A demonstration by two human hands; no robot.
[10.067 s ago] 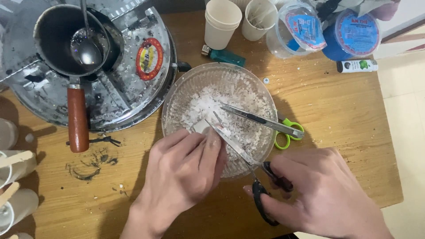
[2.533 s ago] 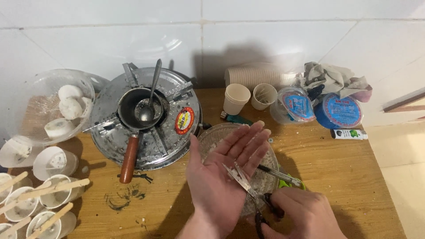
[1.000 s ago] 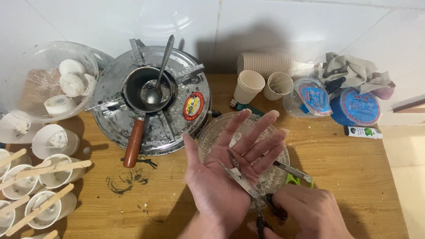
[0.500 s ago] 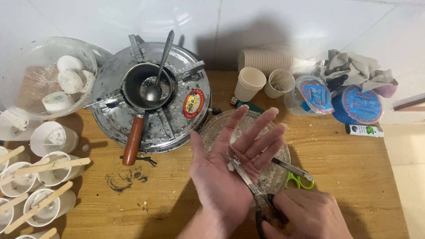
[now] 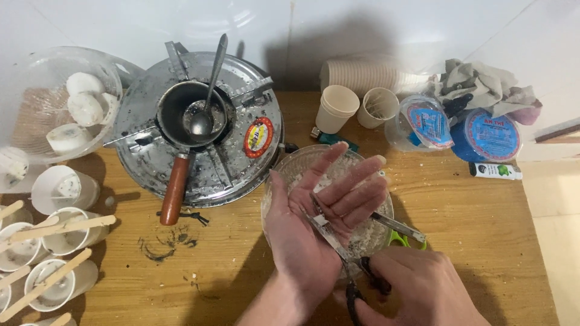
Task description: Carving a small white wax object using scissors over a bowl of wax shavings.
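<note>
Wooden bench (image 5: 471, 217), white tiled wall. Left hand (image 5: 314, 223): fingers spread open, palm crusted white. Right hand (image 5: 417, 290): fingers gripping black-handled scissors (image 5: 335, 241), scraping unfinished over clear glass bowl (image 5: 278, 175).

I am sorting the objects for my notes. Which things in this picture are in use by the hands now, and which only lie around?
In use: left hand, right hand, black-handled scissors, glass bowl of white flakes.

Lying about: green-handled scissors, small pan with spoon, paper cups, cups with sticks.
</note>
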